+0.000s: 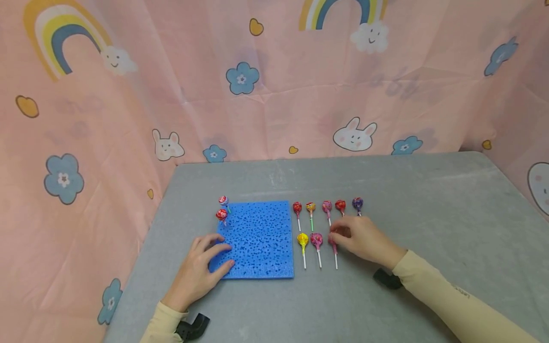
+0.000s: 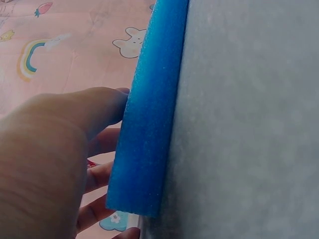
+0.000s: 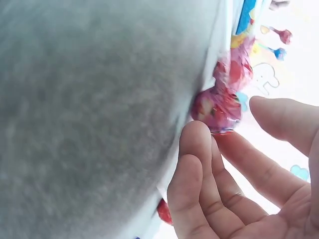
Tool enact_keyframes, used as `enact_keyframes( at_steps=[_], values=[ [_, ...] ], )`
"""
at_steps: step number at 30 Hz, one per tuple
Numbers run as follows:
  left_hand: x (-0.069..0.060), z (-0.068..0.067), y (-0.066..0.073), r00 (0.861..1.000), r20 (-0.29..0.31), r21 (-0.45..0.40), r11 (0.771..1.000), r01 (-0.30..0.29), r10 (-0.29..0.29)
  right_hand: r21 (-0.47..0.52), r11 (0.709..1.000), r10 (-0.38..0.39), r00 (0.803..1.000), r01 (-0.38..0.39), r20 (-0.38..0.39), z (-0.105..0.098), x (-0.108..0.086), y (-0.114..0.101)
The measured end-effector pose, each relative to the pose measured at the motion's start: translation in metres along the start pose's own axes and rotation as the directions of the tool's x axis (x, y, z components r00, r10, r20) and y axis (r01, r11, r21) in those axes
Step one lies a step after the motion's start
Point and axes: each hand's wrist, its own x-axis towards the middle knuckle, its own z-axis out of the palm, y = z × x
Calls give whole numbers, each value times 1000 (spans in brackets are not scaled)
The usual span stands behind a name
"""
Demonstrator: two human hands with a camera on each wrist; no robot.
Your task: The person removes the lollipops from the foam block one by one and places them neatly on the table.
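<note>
My left hand (image 1: 197,269) lies at the left edge of a blue foam board (image 1: 261,240), its fingers spread and loosely bent over that edge. In the left wrist view the thumb touches the board's side (image 2: 144,129). Two lollipops, one red-and-blue (image 1: 223,200) and one red (image 1: 221,215), stand stuck in the board's far left corner. My right hand (image 1: 364,238) is over the right end of the near row, at a pink lollipop (image 3: 217,110) lying on the table. Its thumb and fingers stand apart around the candy head; whether a fingertip touches it I cannot tell.
Right of the board, a yellow lollipop (image 1: 302,239) and a pink one (image 1: 316,239) lie in the near row. The far row holds several more, from a red one (image 1: 297,207) to a purple one (image 1: 358,203). A printed pink cloth (image 1: 274,109) hangs behind the grey table (image 1: 429,200).
</note>
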Motion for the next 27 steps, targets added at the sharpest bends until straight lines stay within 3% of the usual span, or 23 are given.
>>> enact_keyframes(
  at_steps=[17,22,27],
  values=[
    [0,-2,-1,1000,-7,-5,1000,1,-1,72,997,-3,984,17,-180,-44,13,-15],
    [1,-2,0,1000,-10,-11,1000,-4,4,43,999,8,984,0,-180,-48,18,-23],
    [1,-1,0,1000,-9,-14,1000,-15,15,76,997,15,990,-4,-143,-41,33,-32]
  ],
)
